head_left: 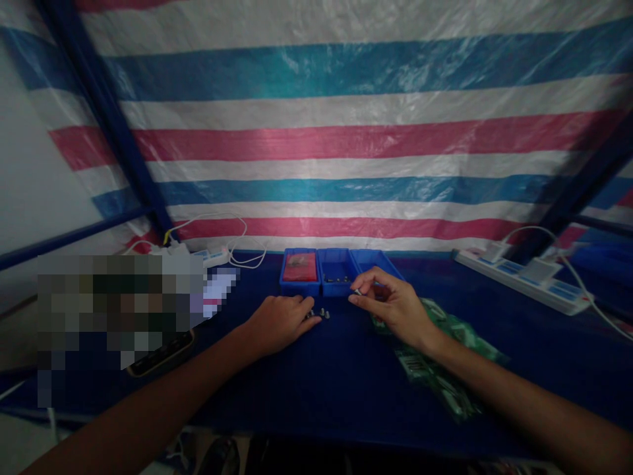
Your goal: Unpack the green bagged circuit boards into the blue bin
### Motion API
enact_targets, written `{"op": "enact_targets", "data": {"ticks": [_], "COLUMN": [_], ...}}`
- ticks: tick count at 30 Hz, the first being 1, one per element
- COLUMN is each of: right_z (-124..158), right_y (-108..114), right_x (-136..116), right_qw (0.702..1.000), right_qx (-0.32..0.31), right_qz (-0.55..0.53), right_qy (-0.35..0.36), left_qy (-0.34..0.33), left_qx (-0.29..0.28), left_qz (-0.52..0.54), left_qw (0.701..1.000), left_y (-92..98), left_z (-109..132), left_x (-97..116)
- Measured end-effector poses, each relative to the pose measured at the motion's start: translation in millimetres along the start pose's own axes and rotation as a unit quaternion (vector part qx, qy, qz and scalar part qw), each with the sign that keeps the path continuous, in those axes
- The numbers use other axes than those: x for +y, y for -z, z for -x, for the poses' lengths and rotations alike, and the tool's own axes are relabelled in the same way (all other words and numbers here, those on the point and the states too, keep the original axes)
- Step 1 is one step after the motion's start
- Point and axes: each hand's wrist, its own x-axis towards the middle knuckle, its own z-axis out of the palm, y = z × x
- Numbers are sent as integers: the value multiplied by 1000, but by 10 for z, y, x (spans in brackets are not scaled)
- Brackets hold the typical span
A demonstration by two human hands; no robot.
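Observation:
My right hand (395, 307) pinches a small silvery metal piece (357, 291), apparently a screw, between thumb and fingertips. It is held just in front of the blue bins. On the dark blue table, my left hand (279, 324) rests with curled fingers, its thumb and forefinger closed around something small that I cannot make out. Right beside those fingertips lie several small metal screws (324, 313). More small metal pieces (336, 280) sit in the middle blue bin (337, 264). Green plastic packets (445, 356) are partly hidden under my right hand and forearm.
A red packet (300, 266) fills the left blue bin (300, 288); the right blue bin (378, 260) is partly covered by my hand. Power strips (524, 280) with cables stand at both sides. A dark phone-like object (163, 353) lies at left. Striped sheeting (316, 145) hangs behind.

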Motion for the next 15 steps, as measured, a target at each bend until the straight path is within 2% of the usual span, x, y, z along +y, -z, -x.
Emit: {"op": "enact_targets", "data": {"ticks": [5, 15], "right_z": [4, 29], "right_y": [-16, -3], "right_x": [42, -6], "right_qw": [1000, 996], "right_qx": [4, -55], "right_qz": [10, -35], "right_qy": [6, -56], "left_qy": [-1, -4], "left_qx": [4, 13], "left_qz": [-4, -1], "left_qw": [1000, 1000], "left_y": [3, -6], "left_z": [5, 13], "left_x": [4, -2]}}
